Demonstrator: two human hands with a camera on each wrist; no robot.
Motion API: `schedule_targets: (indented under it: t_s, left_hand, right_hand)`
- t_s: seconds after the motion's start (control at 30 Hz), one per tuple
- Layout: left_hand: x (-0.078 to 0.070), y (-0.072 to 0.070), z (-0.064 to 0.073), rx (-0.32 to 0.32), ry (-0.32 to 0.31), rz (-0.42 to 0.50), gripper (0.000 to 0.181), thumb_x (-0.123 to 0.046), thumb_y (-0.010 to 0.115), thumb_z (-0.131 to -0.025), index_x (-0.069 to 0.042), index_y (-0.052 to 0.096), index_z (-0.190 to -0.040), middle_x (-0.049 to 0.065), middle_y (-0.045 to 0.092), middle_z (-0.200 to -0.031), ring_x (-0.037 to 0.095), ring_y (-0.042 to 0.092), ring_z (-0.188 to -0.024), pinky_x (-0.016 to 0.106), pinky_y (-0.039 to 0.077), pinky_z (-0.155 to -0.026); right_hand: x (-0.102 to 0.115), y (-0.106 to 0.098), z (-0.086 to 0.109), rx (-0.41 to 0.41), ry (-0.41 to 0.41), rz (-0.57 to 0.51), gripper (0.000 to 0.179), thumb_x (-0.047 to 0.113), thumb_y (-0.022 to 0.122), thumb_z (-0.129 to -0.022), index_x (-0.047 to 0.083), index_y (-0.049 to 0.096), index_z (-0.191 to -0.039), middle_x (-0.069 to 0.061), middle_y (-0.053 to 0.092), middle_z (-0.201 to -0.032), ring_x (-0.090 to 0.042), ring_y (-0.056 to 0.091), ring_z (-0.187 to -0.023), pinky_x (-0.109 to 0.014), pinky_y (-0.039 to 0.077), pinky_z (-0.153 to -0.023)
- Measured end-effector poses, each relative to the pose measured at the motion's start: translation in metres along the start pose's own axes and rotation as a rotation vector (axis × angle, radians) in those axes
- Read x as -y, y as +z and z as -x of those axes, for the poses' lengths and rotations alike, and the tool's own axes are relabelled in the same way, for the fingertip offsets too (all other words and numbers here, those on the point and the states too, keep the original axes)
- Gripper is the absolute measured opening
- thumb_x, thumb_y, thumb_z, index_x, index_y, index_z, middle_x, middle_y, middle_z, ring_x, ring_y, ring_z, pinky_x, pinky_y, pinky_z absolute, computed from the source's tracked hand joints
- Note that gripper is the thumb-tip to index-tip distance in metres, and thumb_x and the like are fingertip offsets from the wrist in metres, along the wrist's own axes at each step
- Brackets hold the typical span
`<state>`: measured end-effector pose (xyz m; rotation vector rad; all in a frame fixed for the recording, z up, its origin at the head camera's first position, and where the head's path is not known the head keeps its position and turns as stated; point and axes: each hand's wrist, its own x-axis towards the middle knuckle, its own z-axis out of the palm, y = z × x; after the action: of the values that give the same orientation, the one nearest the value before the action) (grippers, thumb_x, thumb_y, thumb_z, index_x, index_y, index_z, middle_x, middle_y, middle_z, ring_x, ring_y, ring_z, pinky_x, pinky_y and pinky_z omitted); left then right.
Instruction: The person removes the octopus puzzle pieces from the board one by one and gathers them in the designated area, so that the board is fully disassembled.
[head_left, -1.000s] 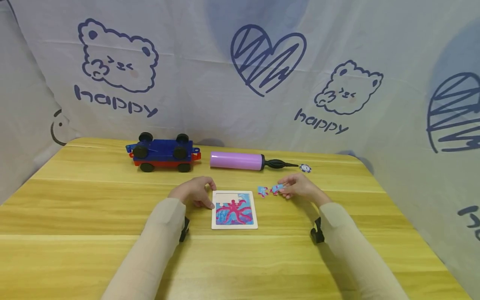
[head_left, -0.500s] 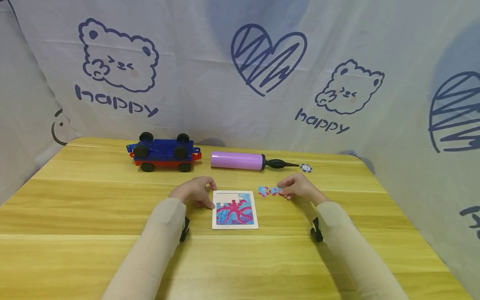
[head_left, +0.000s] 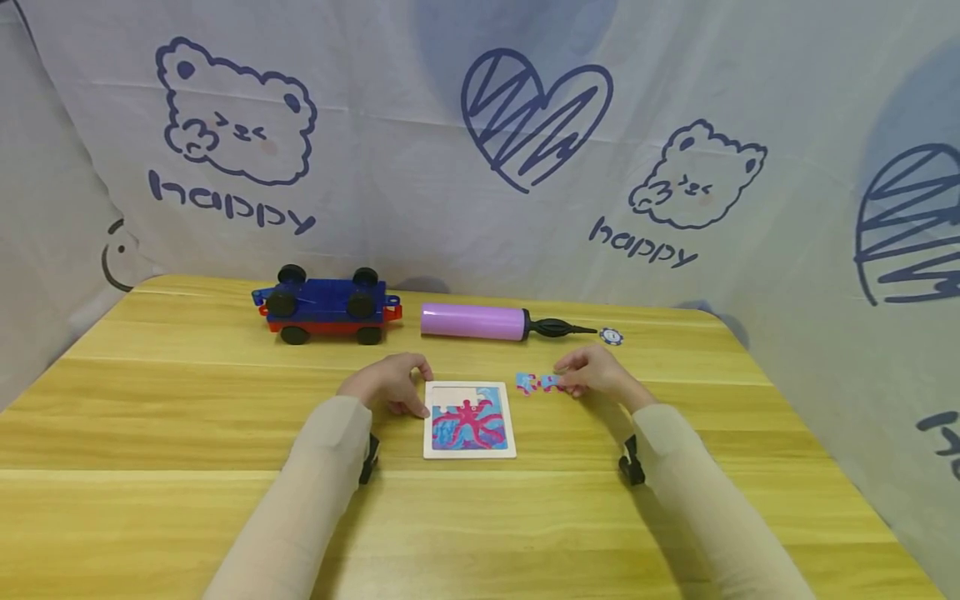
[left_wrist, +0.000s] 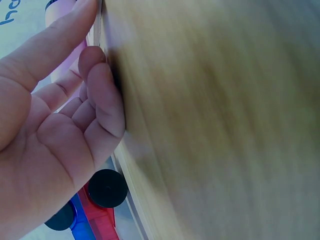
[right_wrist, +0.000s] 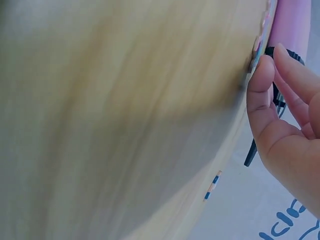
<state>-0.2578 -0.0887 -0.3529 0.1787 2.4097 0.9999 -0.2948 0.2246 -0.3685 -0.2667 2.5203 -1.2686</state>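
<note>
In the head view an octopus jigsaw puzzle [head_left: 469, 425] lies in a white tray [head_left: 470, 454], with a bare patch at its upper left. My left hand [head_left: 388, 385] holds the tray by its upper left corner, thumb at the left side and index finger at the top. Right of the tray, my right hand [head_left: 597, 375] pinches a blue and pink puzzle piece [head_left: 550, 382], low at the tabletop; the fingertips cover its right end. Just left of it lies a second puzzle piece [head_left: 525, 382]. The left wrist view shows the left hand's other fingers [left_wrist: 102, 95] curled by the table.
Behind the puzzle lie a purple hand pump [head_left: 472, 322] with a black nozzle and a round blue and white chip [head_left: 611, 336]. A blue and red toy wagon [head_left: 326, 304] with black wheels stands at the back left. A printed curtain [head_left: 420, 167] hangs behind the table.
The right hand's piece has gone from tilted to flat, beside the other loose piece, and a little left. The left hand and the tray have stayed put.
</note>
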Motion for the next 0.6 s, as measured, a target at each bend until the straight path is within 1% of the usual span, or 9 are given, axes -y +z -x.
schedule_targets:
  t_s: [0.3,0.6]
  left_hand:
    - [0.001,0.001,0.0,-0.008,-0.002,-0.003,0.042,-0.004,0.073,-0.072,-0.005,0.048,-0.107,0.011,0.049,-0.087,0.018,0.05,-0.063,0.026,0.045,-0.057]
    - [0.001,0.001,-0.001,-0.01,-0.003,0.002,0.042,-0.004,0.073,-0.072,-0.005,0.048,-0.106,0.011,0.049,-0.086,0.018,0.05,-0.063,0.026,0.045,-0.057]
  right_hand:
    - [0.01,0.006,0.0,-0.039,-0.026,0.037,0.023,-0.002,0.063,-0.08,-0.012,0.059,-0.101,-0.01,0.061,-0.072,-0.012,0.054,-0.055,-0.025,0.047,-0.053]
    - [0.025,0.019,0.0,-0.032,-0.052,0.043,0.022,-0.003,0.063,-0.08,-0.012,0.06,-0.1,-0.009,0.059,-0.069,-0.011,0.053,-0.053,-0.023,0.047,-0.051]
